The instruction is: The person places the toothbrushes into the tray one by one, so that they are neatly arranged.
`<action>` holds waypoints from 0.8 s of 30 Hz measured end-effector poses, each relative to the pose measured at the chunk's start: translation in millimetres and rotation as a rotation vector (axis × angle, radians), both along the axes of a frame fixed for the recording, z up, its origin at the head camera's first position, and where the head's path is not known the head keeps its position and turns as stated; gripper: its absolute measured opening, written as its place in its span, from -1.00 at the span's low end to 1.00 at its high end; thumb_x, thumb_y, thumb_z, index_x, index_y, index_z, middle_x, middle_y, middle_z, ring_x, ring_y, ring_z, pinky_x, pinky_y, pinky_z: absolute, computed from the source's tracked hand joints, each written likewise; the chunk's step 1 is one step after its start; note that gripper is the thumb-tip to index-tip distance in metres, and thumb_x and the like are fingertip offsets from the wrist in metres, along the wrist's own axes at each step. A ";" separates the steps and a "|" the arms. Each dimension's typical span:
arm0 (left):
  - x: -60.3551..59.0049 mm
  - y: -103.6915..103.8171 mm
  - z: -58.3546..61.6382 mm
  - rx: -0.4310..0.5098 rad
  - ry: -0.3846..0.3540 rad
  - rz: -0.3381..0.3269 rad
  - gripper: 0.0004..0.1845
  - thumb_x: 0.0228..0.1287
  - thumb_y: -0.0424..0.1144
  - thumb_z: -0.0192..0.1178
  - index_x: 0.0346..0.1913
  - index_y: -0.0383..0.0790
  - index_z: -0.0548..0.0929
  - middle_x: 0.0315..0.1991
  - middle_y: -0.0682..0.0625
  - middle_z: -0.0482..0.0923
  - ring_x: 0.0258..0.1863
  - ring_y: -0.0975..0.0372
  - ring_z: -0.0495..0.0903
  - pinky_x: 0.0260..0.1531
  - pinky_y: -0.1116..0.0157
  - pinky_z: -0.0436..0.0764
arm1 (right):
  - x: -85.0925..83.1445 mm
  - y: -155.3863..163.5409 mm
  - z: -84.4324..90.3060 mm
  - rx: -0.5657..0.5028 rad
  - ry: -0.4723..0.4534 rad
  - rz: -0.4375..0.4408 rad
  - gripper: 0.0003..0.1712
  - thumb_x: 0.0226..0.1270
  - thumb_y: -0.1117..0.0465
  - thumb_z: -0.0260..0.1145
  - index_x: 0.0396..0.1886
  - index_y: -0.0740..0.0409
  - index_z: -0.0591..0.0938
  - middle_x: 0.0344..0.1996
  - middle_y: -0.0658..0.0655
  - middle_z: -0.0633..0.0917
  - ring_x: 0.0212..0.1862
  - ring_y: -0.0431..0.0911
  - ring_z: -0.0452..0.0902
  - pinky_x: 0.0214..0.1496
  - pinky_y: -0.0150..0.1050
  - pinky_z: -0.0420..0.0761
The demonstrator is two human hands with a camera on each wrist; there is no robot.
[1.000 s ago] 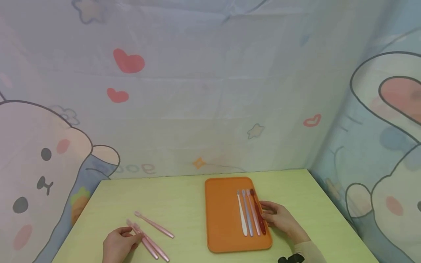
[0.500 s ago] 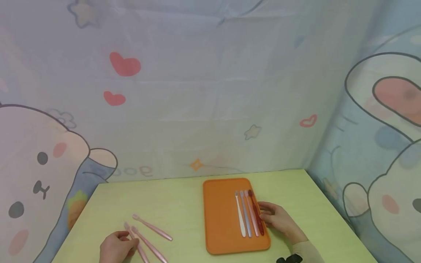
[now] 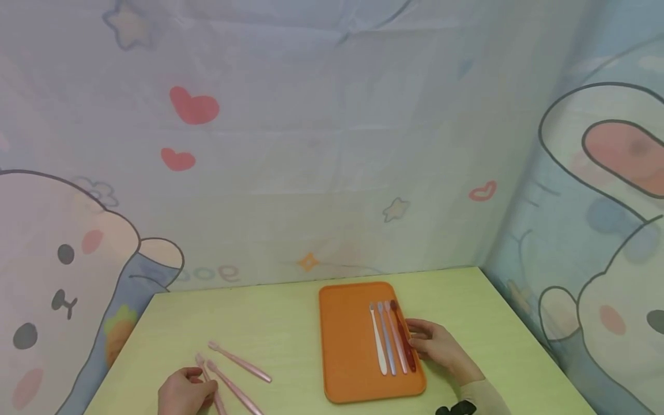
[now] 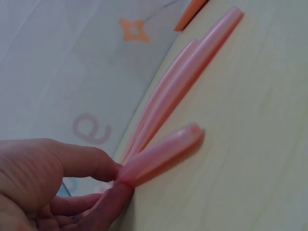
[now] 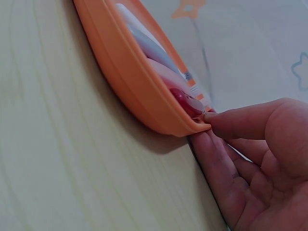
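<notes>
A: Start closest in. What is the left hand [image 3: 183,393] doing?

B: It pinches one pink toothbrush [image 4: 161,155] between thumb and fingers, low at the near left of the table [image 3: 280,323]. Two more pink toothbrushes [image 3: 240,362] lie on the table just beside it, fanned out from the same spot.

A: And the right hand [image 3: 438,348]?

B: It rests at the right edge of the orange tray [image 3: 344,340]. In the right wrist view the thumb tip and fingers pinch the tray's rim [image 5: 144,91], so it grips the tray and holds no brush.

A: What sits in the tray?

B: Four toothbrushes in a neat row along its right side: a white one [image 3: 377,340], a pale blue one [image 3: 386,340], a pink one [image 3: 396,340] and a dark red one [image 3: 406,340], heads pointing away. The left half of the tray is bare.

A: So how far along would you say it is?

B: I judge a little past halfway: four are laid in the tray, three pink ones are outside it, and one of those is already in the fingers.

A: Anything farther back?

B: Only a curtain [image 3: 332,144] printed with hearts, stars and rabbits.
</notes>
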State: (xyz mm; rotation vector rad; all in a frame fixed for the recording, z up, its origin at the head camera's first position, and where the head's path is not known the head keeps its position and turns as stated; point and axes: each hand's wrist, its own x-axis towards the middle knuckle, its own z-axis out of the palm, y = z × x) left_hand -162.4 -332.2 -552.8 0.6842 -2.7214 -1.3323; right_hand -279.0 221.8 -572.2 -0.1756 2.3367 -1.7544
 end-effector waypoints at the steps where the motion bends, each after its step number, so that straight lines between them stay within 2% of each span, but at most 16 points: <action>1: -0.4 -0.1 0.1 -0.004 -0.002 -0.002 -0.32 0.05 -0.19 0.51 0.13 -0.65 0.59 -0.30 -0.15 0.67 -0.40 0.14 0.69 -0.28 0.21 0.65 | -0.2 0.1 -0.1 0.002 0.002 -0.001 -0.35 0.50 0.39 0.35 0.51 0.44 0.43 0.38 0.48 0.53 0.17 0.05 0.65 -0.20 -0.18 0.74; 7: -1.0 0.1 1.7 0.002 -0.011 0.002 -0.36 0.09 -0.21 0.51 0.12 -0.63 0.60 -0.33 -0.10 0.70 -0.44 0.19 0.69 -0.12 0.02 0.70 | -0.3 0.3 -0.4 0.008 -0.010 -0.008 -0.35 0.52 0.38 0.34 0.53 0.42 0.42 0.39 0.47 0.53 0.16 0.03 0.65 -0.19 -0.17 0.74; 12: 1.6 -0.9 2.1 -0.020 0.026 0.004 -0.40 0.11 -0.19 0.49 0.09 -0.62 0.64 -0.41 0.01 0.74 -0.46 0.19 0.70 -0.03 -0.07 0.66 | 2.3 -1.2 1.5 0.010 -0.019 -0.015 -0.36 0.52 0.39 0.33 0.53 0.42 0.42 0.40 0.47 0.53 0.16 0.04 0.65 -0.19 -0.17 0.73; 14: 2.3 -0.6 2.4 -0.014 0.034 0.012 -0.41 0.11 -0.21 0.49 0.09 -0.62 0.65 -0.44 0.04 0.74 -0.49 0.20 0.70 -0.09 0.01 0.68 | 3.1 -1.8 2.5 0.016 -0.019 -0.019 -0.36 0.51 0.39 0.33 0.52 0.43 0.43 0.39 0.47 0.53 0.15 0.04 0.66 -0.19 -0.16 0.73; 19: 2.1 0.3 1.6 0.052 0.044 0.055 -0.40 0.05 -0.28 0.48 0.11 -0.64 0.64 -0.48 0.03 0.74 -0.54 0.18 0.72 -0.37 0.28 0.64 | 3.9 -2.7 5.7 0.022 -0.021 -0.021 -0.36 0.52 0.39 0.33 0.53 0.42 0.43 0.39 0.46 0.54 0.14 0.03 0.66 -0.17 -0.14 0.74; 24: 1.2 -1.9 -1.9 0.150 0.052 0.112 -0.39 0.01 -0.33 0.46 0.14 -0.63 0.65 -0.47 -0.01 0.76 -0.55 0.15 0.76 -0.47 0.29 0.70 | 3.4 -2.9 6.8 0.017 -0.026 -0.015 -0.36 0.52 0.38 0.33 0.53 0.42 0.42 0.39 0.46 0.54 0.15 0.04 0.66 -0.16 -0.14 0.74</action>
